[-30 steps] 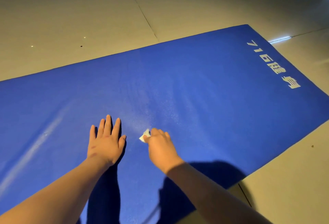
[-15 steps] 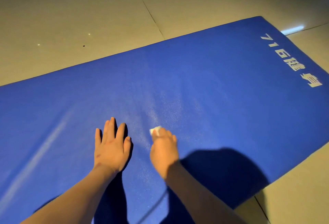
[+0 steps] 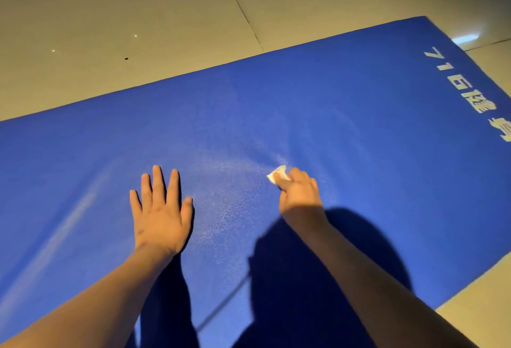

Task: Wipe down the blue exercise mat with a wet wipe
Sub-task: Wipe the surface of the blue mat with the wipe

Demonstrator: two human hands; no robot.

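Note:
The blue exercise mat (image 3: 345, 115) lies flat on the floor and fills most of the view, with white printed characters near its far right end. My left hand (image 3: 160, 209) rests flat on the mat, fingers straight and spread. To its right, my right hand (image 3: 300, 192) grips a small folded white wet wipe (image 3: 277, 175) and presses it onto the mat. Only the wipe's front corner shows past my fingers. Pale damp streaks sheen on the mat around and beyond both hands.
Beige floor tiles (image 3: 138, 15) with dark grout lines surround the mat at the back and at the lower right corner (image 3: 481, 306). A dark shadow falls on the mat under my right arm. A bright light reflection (image 3: 467, 37) sits by the mat's far corner.
My right hand has slid the wipe to the right and slightly forward, away from my left hand. The left hand stays flat in place. The view has shifted a little.

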